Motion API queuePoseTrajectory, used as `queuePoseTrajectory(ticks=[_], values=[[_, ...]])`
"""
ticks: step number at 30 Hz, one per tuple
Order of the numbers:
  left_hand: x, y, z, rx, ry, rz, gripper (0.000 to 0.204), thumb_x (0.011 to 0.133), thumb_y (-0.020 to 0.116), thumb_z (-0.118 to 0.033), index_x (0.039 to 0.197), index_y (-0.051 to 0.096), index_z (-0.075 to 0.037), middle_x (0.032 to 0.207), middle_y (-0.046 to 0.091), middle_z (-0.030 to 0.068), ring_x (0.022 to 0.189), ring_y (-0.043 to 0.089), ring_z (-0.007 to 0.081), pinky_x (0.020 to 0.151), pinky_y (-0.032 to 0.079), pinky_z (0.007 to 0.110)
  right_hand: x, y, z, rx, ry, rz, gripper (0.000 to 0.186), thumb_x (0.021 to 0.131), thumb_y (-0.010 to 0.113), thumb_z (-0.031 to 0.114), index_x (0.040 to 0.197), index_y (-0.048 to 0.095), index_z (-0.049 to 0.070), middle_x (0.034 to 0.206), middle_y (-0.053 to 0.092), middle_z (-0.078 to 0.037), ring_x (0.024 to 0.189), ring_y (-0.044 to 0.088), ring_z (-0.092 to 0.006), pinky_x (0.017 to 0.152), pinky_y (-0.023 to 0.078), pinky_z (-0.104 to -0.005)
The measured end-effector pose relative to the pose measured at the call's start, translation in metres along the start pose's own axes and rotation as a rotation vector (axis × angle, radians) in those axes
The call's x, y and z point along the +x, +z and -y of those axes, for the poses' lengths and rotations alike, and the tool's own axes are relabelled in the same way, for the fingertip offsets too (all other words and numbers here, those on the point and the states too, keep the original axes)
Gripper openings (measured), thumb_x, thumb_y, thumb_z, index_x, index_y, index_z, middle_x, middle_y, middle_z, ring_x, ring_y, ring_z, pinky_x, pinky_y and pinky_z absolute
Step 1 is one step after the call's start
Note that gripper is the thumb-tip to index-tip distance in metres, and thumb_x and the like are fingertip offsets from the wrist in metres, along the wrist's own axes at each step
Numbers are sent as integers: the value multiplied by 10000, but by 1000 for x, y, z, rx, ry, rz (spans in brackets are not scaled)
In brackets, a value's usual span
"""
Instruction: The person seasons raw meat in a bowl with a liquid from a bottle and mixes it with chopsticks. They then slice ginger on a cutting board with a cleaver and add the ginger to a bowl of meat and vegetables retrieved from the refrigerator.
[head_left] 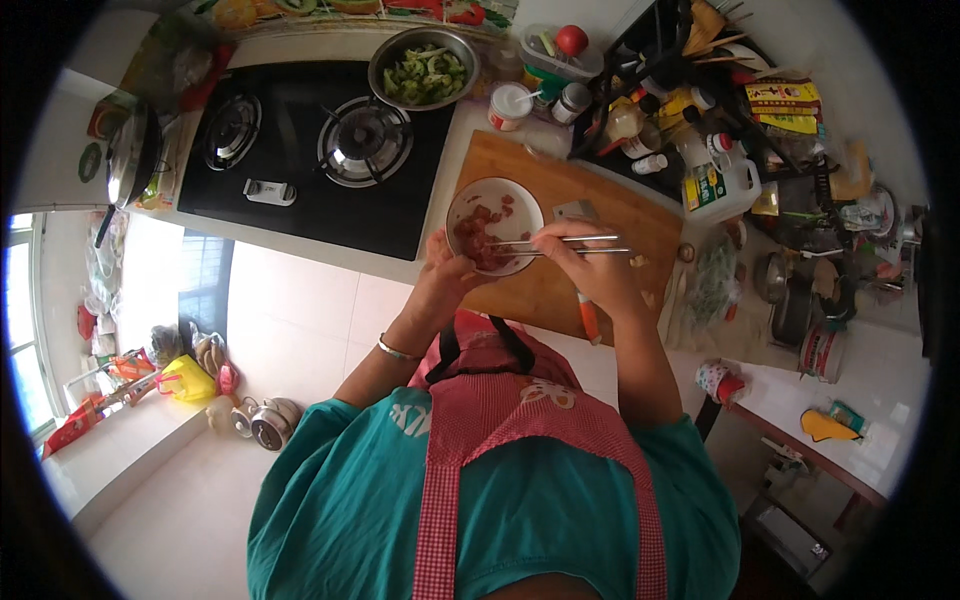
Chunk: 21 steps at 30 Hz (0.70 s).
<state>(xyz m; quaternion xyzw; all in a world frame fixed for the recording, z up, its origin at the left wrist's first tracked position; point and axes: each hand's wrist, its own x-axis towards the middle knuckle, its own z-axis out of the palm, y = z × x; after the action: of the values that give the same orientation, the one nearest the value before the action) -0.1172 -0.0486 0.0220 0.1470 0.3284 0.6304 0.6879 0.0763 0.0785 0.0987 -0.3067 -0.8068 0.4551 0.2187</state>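
My left hand [447, 262] grips the near left rim of a white bowl [527, 213], which is tilted over the wooden cutting board [500, 152]. Pieces of raw, pinkish meat [476, 232] lie inside it. In my right hand [592, 270] is a pair of metal chopsticks [606, 238]; their tips reach into the bowl among the meat. A knife with an orange handle [587, 318] lies on the board beneath my right hand. That hand covers the knife's middle, while part of its blade [575, 210] shows beyond.
To the left is a black gas stove [290, 205]; a metal bowl of green vegetables [424, 72] stands at its back corner. Behind the board sit a white jar [510, 106] and a container with a tomato [571, 41]. Bottles and a large white jug [720, 185] crowd the right.
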Motion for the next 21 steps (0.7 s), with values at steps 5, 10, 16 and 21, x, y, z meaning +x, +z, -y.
queuePoseTrajectory(ticks=[5, 10, 16, 21], values=[[-2, -3, 8, 24, 3, -98, 661, 839, 511, -22, 1444, 249, -83, 1467, 396, 137, 1332, 509, 339, 1032, 527, 513, 0, 2, -24, 113, 65, -145, 213, 962, 707, 205, 934, 722, -6, 845, 733, -71, 744, 679, -157, 674, 525, -285], [-4, -8, 13, -12, 2, -121, 663, 843, 513, -39, 1445, 241, -87, 1468, 399, 152, 1330, 508, 345, 1035, 523, 514, 13, 0, -15, 11, 69, -181, 179, 958, 709, 169, 951, 732, -8, 809, 724, -76, 724, 667, -148, 660, 518, -274], [3, -11, 9, 41, -25, -33, 665, 838, 523, -57, 1442, 247, -91, 1482, 410, 165, 1338, 513, 346, 1041, 517, 515, 1, 3, -4, 107, 14, 30, 163, 950, 721, 168, 938, 741, 7, 819, 734, -92, 719, 669, -157, 641, 516, -290], [-3, -3, 9, -15, 0, -115, 634, 846, 549, -64, 1419, 279, -97, 1459, 450, 161, 1337, 515, 329, 1045, 514, 522, -2, 6, -12, 39, 63, -51, 175, 960, 709, 183, 938, 740, 11, 849, 738, -83, 735, 672, -156, 653, 518, -287]])
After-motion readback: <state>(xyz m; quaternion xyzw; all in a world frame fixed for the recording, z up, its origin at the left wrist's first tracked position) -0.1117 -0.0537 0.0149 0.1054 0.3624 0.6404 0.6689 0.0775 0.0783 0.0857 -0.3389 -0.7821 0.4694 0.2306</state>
